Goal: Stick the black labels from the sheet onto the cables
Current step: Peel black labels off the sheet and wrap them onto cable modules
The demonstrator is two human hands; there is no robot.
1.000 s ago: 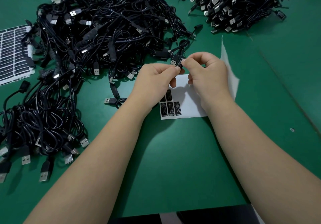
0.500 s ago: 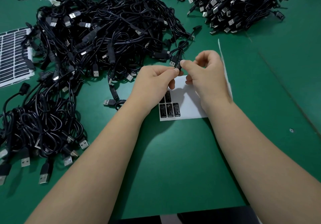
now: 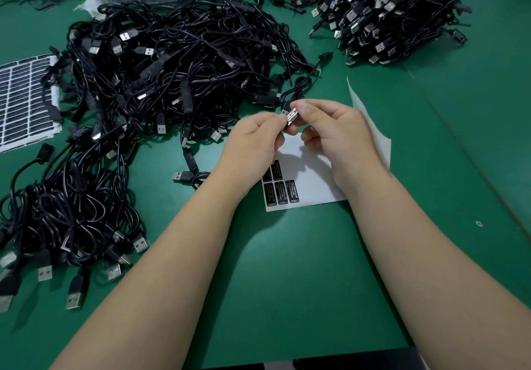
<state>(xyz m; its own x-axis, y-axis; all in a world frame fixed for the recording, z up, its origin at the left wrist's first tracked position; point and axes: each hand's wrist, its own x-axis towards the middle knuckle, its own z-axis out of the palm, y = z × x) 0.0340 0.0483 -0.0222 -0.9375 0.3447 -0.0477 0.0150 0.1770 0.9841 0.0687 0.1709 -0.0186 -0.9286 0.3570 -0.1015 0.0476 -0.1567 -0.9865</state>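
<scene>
While pinched between both thumbs and forefingers, black label (image 3: 292, 115) wrapped on the cable (image 3: 296, 89), white print facing up. Left hand (image 3: 255, 140) closed on its left end, right hand (image 3: 336, 131) on the right. Directly beneath, white sheet (image 3: 313, 180) on the green table (image 3: 287, 269), five labels left. Beyond, big cable pile (image 3: 178, 68); far right, another heap (image 3: 396, 10).

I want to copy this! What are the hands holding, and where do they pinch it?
Both hands pinch one black cable's small block with its label: the left hand at its near end, the right hand at its far side.
</scene>
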